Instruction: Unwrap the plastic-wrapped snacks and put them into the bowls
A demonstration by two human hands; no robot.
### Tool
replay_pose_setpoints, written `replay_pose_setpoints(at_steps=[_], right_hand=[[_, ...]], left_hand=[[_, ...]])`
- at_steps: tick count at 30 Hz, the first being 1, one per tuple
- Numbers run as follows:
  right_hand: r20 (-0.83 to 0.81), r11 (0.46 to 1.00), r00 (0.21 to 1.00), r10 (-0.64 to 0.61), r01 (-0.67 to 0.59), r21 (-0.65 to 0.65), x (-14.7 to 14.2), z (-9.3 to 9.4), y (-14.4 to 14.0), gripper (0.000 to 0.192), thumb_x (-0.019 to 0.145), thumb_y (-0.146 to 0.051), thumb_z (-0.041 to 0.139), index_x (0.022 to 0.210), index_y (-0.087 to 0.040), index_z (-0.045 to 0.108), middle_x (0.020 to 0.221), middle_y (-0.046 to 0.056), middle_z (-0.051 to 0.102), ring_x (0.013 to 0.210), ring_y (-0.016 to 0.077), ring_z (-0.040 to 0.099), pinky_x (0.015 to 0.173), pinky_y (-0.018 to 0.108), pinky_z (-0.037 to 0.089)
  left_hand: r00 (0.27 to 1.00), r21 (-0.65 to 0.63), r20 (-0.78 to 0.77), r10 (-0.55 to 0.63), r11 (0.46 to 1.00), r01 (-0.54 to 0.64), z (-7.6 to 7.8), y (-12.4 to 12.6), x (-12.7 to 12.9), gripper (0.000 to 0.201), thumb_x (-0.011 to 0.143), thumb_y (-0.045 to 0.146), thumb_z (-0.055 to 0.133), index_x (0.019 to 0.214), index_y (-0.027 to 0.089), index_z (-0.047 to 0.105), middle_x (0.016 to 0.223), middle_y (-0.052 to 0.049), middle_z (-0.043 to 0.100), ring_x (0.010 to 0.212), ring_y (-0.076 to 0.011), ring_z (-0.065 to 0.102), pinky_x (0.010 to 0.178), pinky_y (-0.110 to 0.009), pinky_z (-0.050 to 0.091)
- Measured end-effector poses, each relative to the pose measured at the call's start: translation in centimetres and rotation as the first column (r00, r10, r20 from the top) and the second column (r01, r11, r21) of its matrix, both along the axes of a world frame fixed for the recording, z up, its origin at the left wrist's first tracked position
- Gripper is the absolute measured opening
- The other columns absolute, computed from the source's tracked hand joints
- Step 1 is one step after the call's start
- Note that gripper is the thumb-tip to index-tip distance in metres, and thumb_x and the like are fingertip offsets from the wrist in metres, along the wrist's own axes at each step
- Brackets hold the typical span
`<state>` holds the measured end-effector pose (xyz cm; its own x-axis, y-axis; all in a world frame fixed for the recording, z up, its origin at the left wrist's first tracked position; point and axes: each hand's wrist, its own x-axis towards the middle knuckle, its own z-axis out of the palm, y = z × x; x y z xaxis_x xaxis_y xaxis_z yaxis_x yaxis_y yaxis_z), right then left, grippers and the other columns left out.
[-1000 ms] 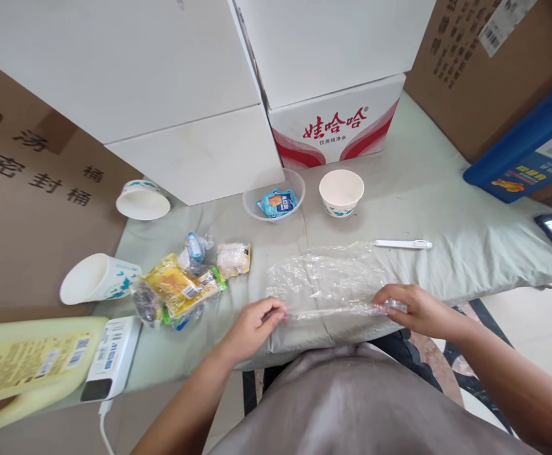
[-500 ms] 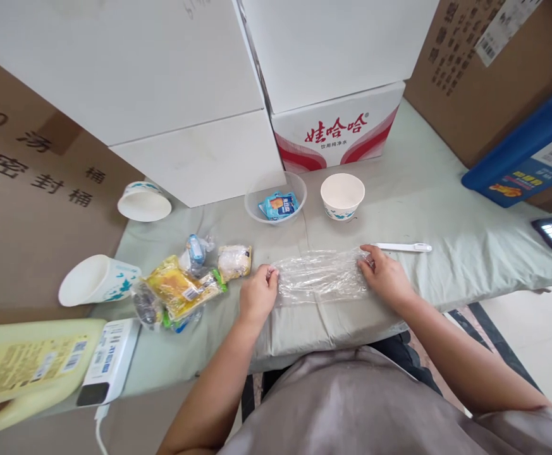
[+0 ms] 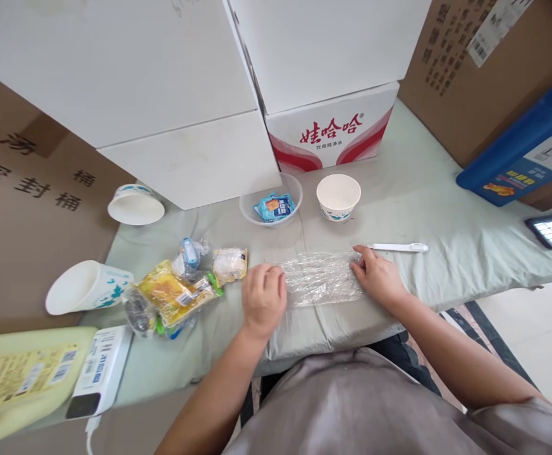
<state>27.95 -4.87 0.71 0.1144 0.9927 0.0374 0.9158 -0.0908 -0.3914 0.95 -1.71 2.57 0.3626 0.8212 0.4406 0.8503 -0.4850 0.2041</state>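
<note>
Crinkled clear plastic film (image 3: 322, 278) lay in a flattened, folded strip on the cloth-covered table (image 3: 446, 208), pressed at each end: the left hand (image 3: 263, 299) with loosely curled fingers on its left edge, the right hand (image 3: 378, 278) with fingers spread flat. A slim white pen-shaped tool (image 3: 398, 247) lay just beyond.

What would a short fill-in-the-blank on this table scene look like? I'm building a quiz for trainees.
1. Both hands, left hand and right hand, press on a folded sheet of clear ____.
2. The clear bowl holds a ____ packet.
3. The white paper bowl beside it stands ____.
4. The paper cup at the left lies on its ____.

Missing words: plastic; blue; upright; side
</note>
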Motion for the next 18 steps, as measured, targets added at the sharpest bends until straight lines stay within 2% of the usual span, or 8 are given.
replay_pose_setpoints(at_steps=[1, 3, 5, 8, 11, 13, 15, 18], right_hand=[[0.011, 1.0, 1.0, 0.002, -0.002, -0.004, 0.0, 0.0, 0.1, 0.038, 0.092, -0.031, 0.046, 0.128, -0.018, 0.053, 0.098, 0.009, 0.071, 0.079, 0.0244, 0.067, 0.064, 0.033, 0.048], [0.03, 1.0, 1.0, 0.002, -0.001, -0.017, 0.3, 0.1, 0.2, 0.038, 0.093, -0.031, 0.046, 0.128, -0.018, 0.053, 0.098, 0.009, 0.071, 0.078, 0.0243, 0.067, 0.064, 0.033, 0.048], [0.064, 1.0, 0.998, -0.024, 0.024, 0.002, 0.9, 0.5, 0.2, 0.038, 0.093, -0.03, 0.047, 0.128, -0.018, 0.053, 0.101, 0.01, 0.07, 0.08, 0.0254, 0.066, 0.067, 0.034, 0.048], [0.143, 0.988, 0.988, -0.06, 0.038, 0.151, 1.3, 1.6, 0.2, 0.035, 0.094, -0.029, 0.046, 0.123, -0.014, 0.058, 0.109, 0.015, 0.066, 0.096, 0.03, 0.062, 0.081, 0.041, 0.048], [0.191, 0.951, 0.974, 0.125, -0.173, 0.257, 0.1, 2.2, 0.0, 0.035, 0.096, -0.031, 0.043, 0.12, -0.014, 0.061, 0.12, 0.016, 0.063, 0.115, 0.0306, 0.054, 0.099, 0.045, 0.04], [0.22, 0.891, 0.911, 0.348, -0.394, 0.225, -1.4, 1.5, 0.0, 0.042, 0.098, -0.039, 0.043, 0.128, -0.015, 0.057, 0.133, 0.013, 0.058, 0.128, 0.0298, 0.046, 0.109, 0.048, 0.032], [0.235, 0.834, 0.838, 0.492, -0.532, 0.15, -2.4, 0.3, 0.0, 0.056, 0.096, -0.051, 0.044, 0.14, -0.016, 0.048, 0.146, 0.012, 0.048, 0.139, 0.0308, 0.036, 0.114, 0.052, 0.024], [0.238, 0.847, 0.832, 0.501, -0.528, 0.064, -2.0, -1.3, -0.4, 0.072, 0.092, -0.061, 0.045, 0.148, -0.017, 0.037, 0.155, 0.012, 0.036, 0.145, 0.032, 0.025, 0.116, 0.055, 0.02]], left_hand=[[0.99, -0.041, -0.019, -0.139, 0.99, 0.138, 0.0, -0.2, 0.6, 0.023, 0.095, 0.027, 0.047, 0.106, 0.018, 0.065, 0.11, -0.01, 0.065, 0.109, -0.0267, 0.059, 0.099, -0.043, 0.044], [0.926, -0.164, -0.083, -0.369, 0.921, 0.353, -0.5, -0.5, 1.6, 0.032, 0.095, 0.033, 0.05, 0.122, 0.021, 0.06, 0.129, -0.009, 0.061, 0.126, -0.0288, 0.051, 0.108, -0.047, 0.037], [0.877, -0.27, -0.157, -0.455, 0.874, 0.405, -1.3, -0.7, 2.2, 0.053, 0.092, 0.044, 0.054, 0.14, 0.025, 0.047, 0.149, -0.008, 0.045, 0.141, -0.0341, 0.032, 0.115, -0.057, 0.025], [0.869, -0.356, -0.222, -0.441, 0.867, 0.349, -2.3, -0.8, 2.4, 0.069, 0.089, 0.051, 0.055, 0.15, 0.029, 0.032, 0.159, -0.006, 0.029, 0.149, -0.036, 0.013, 0.116, -0.065, 0.011], [0.868, -0.377, -0.241, -0.433, 0.866, 0.328, -2.4, -0.9, 2.5, 0.069, 0.09, 0.051, 0.053, 0.151, 0.029, 0.03, 0.16, -0.005, 0.025, 0.149, -0.0355, 0.009, 0.116, -0.065, 0.009], [0.865, -0.375, -0.246, -0.437, 0.866, 0.33, -2.3, -0.9, 2.5, 0.07, 0.09, 0.051, 0.053, 0.151, 0.028, 0.029, 0.161, -0.005, 0.024, 0.149, -0.0353, 0.01, 0.117, -0.065, 0.009], [0.871, -0.365, -0.257, -0.418, 0.877, 0.313, -2.4, -0.8, 2.1, 0.073, 0.088, 0.054, 0.055, 0.151, 0.028, 0.03, 0.161, -0.006, 0.024, 0.149, -0.0362, 0.012, 0.117, -0.064, 0.011], [0.906, -0.337, -0.288, -0.311, 0.918, 0.208, -2.7, -0.9, 0.3, 0.084, 0.08, 0.063, 0.062, 0.15, 0.027, 0.033, 0.16, -0.01, 0.023, 0.148, -0.0418, 0.012, 0.115, -0.065, 0.015]])
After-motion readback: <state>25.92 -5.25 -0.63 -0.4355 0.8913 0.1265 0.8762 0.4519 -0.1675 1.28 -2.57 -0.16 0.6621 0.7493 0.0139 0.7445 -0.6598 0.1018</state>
